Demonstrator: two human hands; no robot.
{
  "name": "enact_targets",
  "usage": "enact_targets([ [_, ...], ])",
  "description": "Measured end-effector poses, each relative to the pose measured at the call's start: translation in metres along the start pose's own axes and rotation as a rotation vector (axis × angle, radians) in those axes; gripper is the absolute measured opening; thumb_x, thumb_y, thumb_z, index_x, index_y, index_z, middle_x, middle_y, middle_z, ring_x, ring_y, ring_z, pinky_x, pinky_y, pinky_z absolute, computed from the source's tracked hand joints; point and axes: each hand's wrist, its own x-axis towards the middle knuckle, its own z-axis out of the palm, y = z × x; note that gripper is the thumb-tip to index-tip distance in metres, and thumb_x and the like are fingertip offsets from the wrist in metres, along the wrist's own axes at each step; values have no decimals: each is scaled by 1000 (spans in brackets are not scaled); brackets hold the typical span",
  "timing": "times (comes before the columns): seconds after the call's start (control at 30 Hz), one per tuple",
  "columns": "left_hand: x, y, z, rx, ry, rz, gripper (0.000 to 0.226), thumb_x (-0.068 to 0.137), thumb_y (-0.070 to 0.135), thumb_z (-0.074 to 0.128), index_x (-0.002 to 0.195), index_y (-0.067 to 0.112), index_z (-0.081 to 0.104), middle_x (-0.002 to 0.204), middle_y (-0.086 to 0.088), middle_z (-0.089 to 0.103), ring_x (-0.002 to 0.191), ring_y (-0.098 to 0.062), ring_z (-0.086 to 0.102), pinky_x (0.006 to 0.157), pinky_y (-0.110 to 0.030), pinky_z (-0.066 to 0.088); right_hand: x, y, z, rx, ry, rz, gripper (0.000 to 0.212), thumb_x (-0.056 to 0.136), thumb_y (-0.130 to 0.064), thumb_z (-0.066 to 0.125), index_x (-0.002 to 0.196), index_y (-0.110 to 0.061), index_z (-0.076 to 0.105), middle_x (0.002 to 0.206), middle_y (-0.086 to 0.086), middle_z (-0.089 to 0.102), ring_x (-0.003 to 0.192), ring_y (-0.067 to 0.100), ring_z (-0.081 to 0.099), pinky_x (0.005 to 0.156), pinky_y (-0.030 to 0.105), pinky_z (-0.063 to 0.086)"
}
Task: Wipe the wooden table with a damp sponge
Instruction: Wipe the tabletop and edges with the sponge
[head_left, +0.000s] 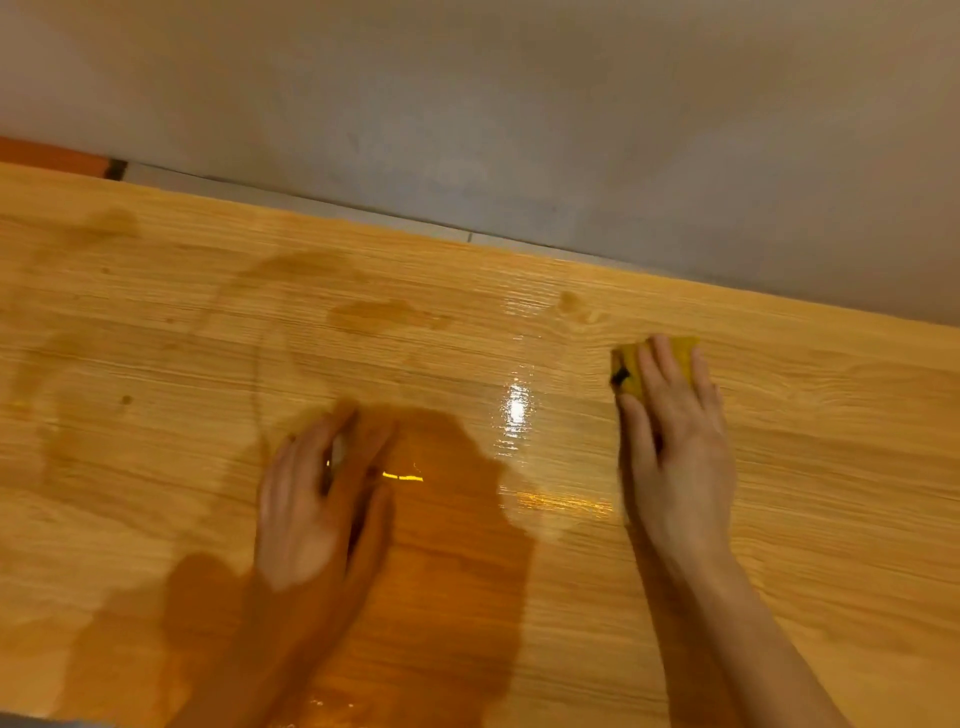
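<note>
Head view: pale wood-grain worktop (779, 493), glossy and streaked with damp patches, glare on the wet film near the middle. Yellow sponge (675, 358) — soft, blocky, a dark mark at its left edge — flat on the wood under the right hand (675, 447), fingers straight, pressing down. Left hand (311, 499) blurred, fingers extended, palm down over its own shadow. Behind — smooth grey wall (519, 104).

Light wooden table (810, 493) with horizontal grain, its far edge running along a grey wall. Wet streaks and darker damp patches (379, 314) mark the surface, with a bright glare near the centre. A yellow rectangular sponge (631, 366) lies flat on it under a hand.
</note>
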Motion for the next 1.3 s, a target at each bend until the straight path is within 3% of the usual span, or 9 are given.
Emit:
enact_targets([
  [0.27,56,-8,7,43,13,-79,48,100,30,42,145,17,51,155,-18,36,143,-40,35,111,-60,32,17,-33,24,24,145,178,43,103,-23,42,147,-21,39,157,-6,30,151,17,7,124,44,9],
  [0.4,53,-10,10,73,25,-103,46,101,30,39,146,24,49,157,-12,34,145,-37,34,111,-61,31,39,-109,76,-134,-180,-150,51,105,-25,36,153,-25,20,162,-4,9,150,24,-8,123,42,-5],
  [0.5,52,-8,11,72,25,-98,48,101,31,39,147,23,49,159,-9,32,149,-34,30,113,-62,29,44,-99,67,-70,-281,-350,49,103,-24,44,150,-23,31,160,-4,21,151,24,3,124,45,5],
  [0.73,53,-6,12,96,37,-106,48,101,32,36,148,22,46,155,-14,36,145,-38,33,112,-63,32,48,-18,12,76,118,187,43,103,-22,43,146,-18,40,158,-5,29,151,20,8,124,47,8],
  [0.9,56,-6,10,99,35,-116,48,101,31,37,147,22,47,156,-12,35,146,-36,32,113,-60,31,56,-119,78,-122,-161,-213,53,102,-18,41,152,-21,26,162,0,17,151,26,2,124,42,-2],
  [1.0,55,-5,8,96,30,-123,49,100,32,37,147,22,47,157,-12,35,147,-35,31,114,-59,30,66,-119,79,-176,-291,-421,50,103,-23,40,151,-24,28,162,-3,18,151,25,3,122,45,-4],
  [1.1,55,-4,8,85,9,-128,50,100,31,38,149,23,45,158,-13,34,148,-34,29,114,-62,28,75,-55,39,-45,-110,-164,40,102,-25,42,143,-23,46,157,-3,33,150,24,16,121,50,15],
  [1.2,57,-3,6,64,22,-124,51,99,31,40,149,20,47,157,-17,36,147,-39,30,113,-63,29,75,-22,11,11,68,112,44,103,-22,41,147,-18,40,158,-2,29,151,22,11,122,46,13],
  [1.3,57,-2,5,54,36,-121,50,99,28,43,147,17,50,155,-20,38,145,-41,32,113,-62,30,81,-64,40,6,59,49,44,104,-22,38,147,-16,38,158,-1,29,151,22,10,123,42,10],
])
